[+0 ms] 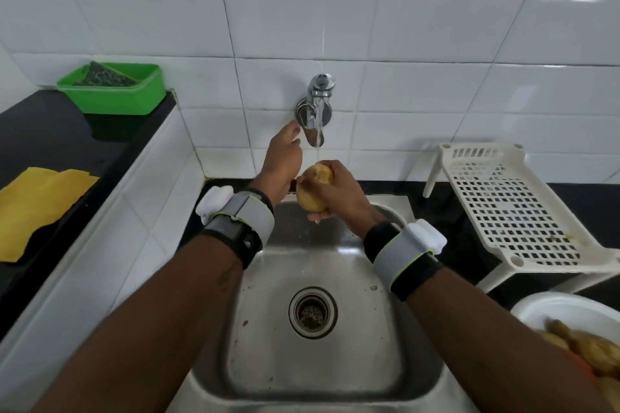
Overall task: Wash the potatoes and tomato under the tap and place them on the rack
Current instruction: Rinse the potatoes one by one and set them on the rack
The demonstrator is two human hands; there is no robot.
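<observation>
while water runs in a thin stream from the tap (317, 104), the right hand (339, 193) grips a potato (313, 193) with its fingers curled round it, just under the spout and above the back edge of the sink (268, 329). the left hand (283, 154) is open, fingers stretched toward the tap's base; whether they touch it i cannot tell.

to wash it well, the potato should be turned in the stream so every side gets wet. the left hand would do best to come down and rub the skin, since a one-hand grip covers the part under the fingers. holding it low over the sink should limit splashing, and a wet potato is likely slippery, so a firm grip makes sense.

the rack (503, 208) stands on the counter right of the sink, near the back wall. more potatoes (590, 349) lie in a white bowl (563, 308) at the near right corner.
</observation>
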